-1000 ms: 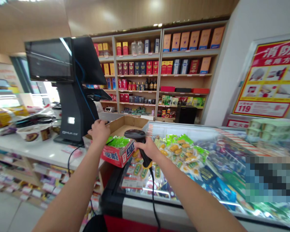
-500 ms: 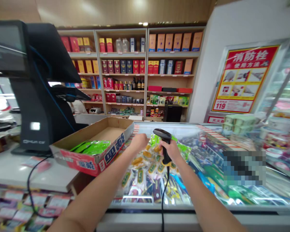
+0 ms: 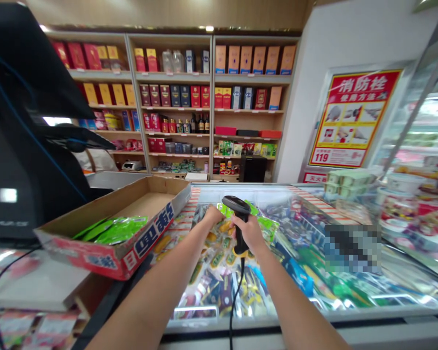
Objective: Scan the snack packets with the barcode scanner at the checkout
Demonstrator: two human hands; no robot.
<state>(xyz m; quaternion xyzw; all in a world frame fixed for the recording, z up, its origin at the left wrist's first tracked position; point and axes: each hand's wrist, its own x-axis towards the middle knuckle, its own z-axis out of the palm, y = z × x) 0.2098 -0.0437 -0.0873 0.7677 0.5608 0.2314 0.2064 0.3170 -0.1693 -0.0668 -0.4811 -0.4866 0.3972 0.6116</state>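
A black handheld barcode scanner [image 3: 236,205] stands upright in my right hand [image 3: 251,233], which is wrapped round its handle. Its cable hangs down toward the front edge. My left hand [image 3: 213,214] is just left of the scanner, fingers curled and beside bright green packets [image 3: 268,227]; what its fingertips hold is hidden. Under both hands lie clear packs with yellow food [image 3: 217,259], over the glass top of a chest freezer [image 3: 200,311]. To the left, an open cardboard box [image 3: 81,262] contains several green packets [image 3: 121,229].
A black checkout terminal [image 3: 18,146] stands at the far left on a white counter [image 3: 32,287]. Egg cartons [image 3: 350,181] and tubs [image 3: 397,204] are on the right. Shelves of boxed goods [image 3: 175,96] line the back wall, beside a red fire-hydrant poster [image 3: 355,116].
My view has shifted to the right, so the box and terminal appear further left. My left hand has come closer to the scanner and the green packets. My right hand still grips the scanner.
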